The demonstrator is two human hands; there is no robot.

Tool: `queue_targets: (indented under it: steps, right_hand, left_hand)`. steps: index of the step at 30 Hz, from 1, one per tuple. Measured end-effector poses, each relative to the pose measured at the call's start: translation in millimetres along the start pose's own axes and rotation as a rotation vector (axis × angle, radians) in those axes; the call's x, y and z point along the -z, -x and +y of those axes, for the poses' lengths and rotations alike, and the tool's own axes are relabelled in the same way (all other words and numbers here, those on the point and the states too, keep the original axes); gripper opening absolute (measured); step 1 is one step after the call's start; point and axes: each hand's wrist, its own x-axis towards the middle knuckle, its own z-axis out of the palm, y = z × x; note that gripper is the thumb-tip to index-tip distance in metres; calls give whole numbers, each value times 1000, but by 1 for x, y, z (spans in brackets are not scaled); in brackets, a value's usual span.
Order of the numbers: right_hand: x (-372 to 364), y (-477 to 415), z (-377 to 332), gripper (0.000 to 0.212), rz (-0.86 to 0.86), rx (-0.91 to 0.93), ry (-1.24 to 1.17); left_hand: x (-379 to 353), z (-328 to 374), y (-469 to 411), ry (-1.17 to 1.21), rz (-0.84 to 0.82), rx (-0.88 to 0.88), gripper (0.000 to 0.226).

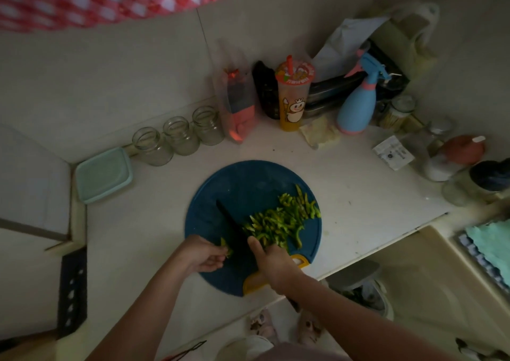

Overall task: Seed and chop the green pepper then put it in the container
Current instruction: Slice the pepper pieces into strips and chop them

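Observation:
A round blue cutting board [242, 184] lies on the white counter. A heap of chopped green pepper strips [284, 220] covers its right half. My right hand [271, 261] grips the handle of a dark knife [231, 225], whose blade lies across the board and points up-left beside the heap. My left hand [202, 254] pinches a small leftover pepper piece [226, 247] just left of the blade. A pale green lidded container [103, 174] sits at the counter's left, apart from the board.
Three empty glass jars [178, 137] stand behind the container. Along the back wall are a plastic bag [237, 104], an orange drink cup [294, 98] and a blue spray bottle [358, 104]. Jars and a packet [393, 152] crowd the right side. The counter edge runs just below the board.

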Motion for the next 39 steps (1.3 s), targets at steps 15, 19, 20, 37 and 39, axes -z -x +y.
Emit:
queue_targets:
  steps: [15,19,20,37,39]
  right_hand:
    - [-7,14,8,51,-115,76,21]
    - [-9,9,13,61,-47,127,123]
    - [-9,8,14,60,-58,135,126]
    - [-24,12,15,63,-26,145,269]
    - [-23,11,12,62,-54,115,203]
  left_hand:
    - [5,-1,0,16,-32,75,12]
    - [6,1,-2,11,-33,86,9]
    - [6,2,-2,13,-35,89,8]
    - [6,5,-4,-42,-37,122,11]
    - [7,5,-6,-46,-33,117,10]
